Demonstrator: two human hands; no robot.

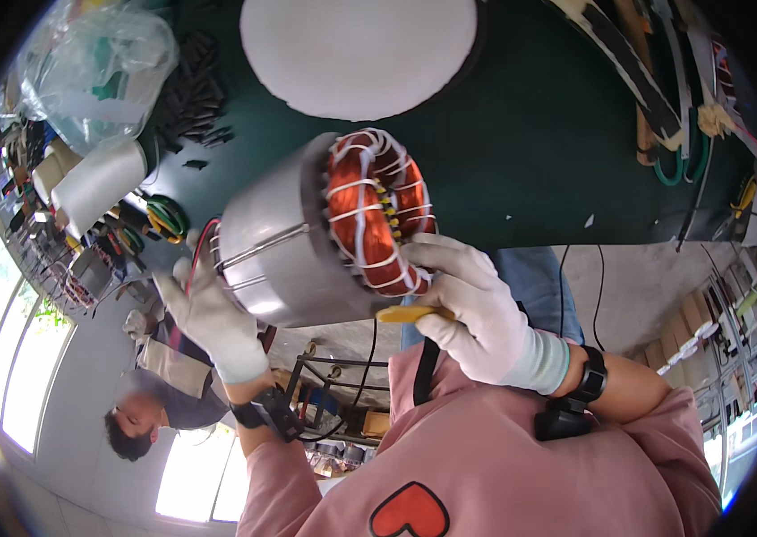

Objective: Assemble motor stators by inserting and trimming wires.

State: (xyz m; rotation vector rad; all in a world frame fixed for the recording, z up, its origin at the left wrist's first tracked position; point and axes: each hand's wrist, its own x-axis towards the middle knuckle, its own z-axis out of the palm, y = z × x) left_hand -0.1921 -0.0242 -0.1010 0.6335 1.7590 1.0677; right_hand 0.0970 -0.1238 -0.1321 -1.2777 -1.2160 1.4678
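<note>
A grey metal motor stator (pixel 282 246) lies tilted at the table's near edge. Its copper winding (pixel 359 210), laced with white cord, faces right. My left hand (pixel 208 318), in a white glove, is against the stator's left end, with thumb and fingers apart beside the red lead wire (pixel 202 240); part of its grip is hidden behind the metal. In my gloved right hand (pixel 477 309), a flat yellow tool (pixel 414 314) is pinched low in the fingers, pointing left. Fingertips of that hand touch the winding's right side. Yellow-and-black sleeving (pixel 387 210) shows inside the coil.
A round white disc (pixel 359 54) lies beyond the stator on the dark green table (pixel 521 161). Black strips (pixel 190 94), a clear plastic bag (pixel 96 76) and a white roll (pixel 101 186) sit left. Long tools (pixel 638 89) lie far right. Another person (pixel 168 394) is at left.
</note>
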